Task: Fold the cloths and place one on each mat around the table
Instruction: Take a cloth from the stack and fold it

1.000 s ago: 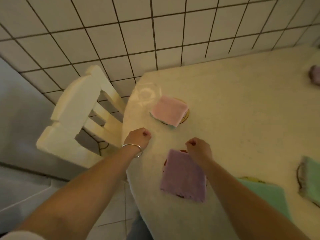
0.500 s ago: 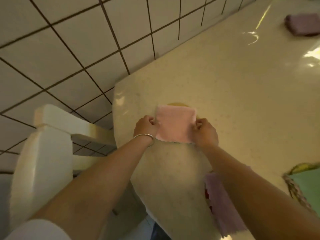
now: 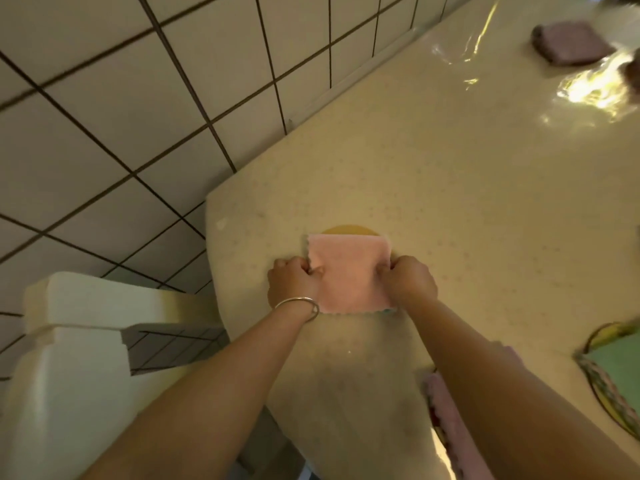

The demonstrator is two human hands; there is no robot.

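Pink cloth (image 3: 348,271) folded square on the surface (image 3: 467,188), over a yellow mat (image 3: 349,230); pinched by left hand (image 3: 292,282) and right hand (image 3: 408,280) in narrow grip at either side. Right of it, green cloth (image 3: 620,365); far beyond, purple cloth (image 3: 571,43); left, white chair (image 3: 72,341).

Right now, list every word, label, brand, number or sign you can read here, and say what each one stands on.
None: no text can be read anywhere in this view.
The pink cloth, held by the left hand and right hand, shows no tag or print.
The table, the white chair and the bracelet show no markings.
The patterned mat edge shows only blurred stripes.
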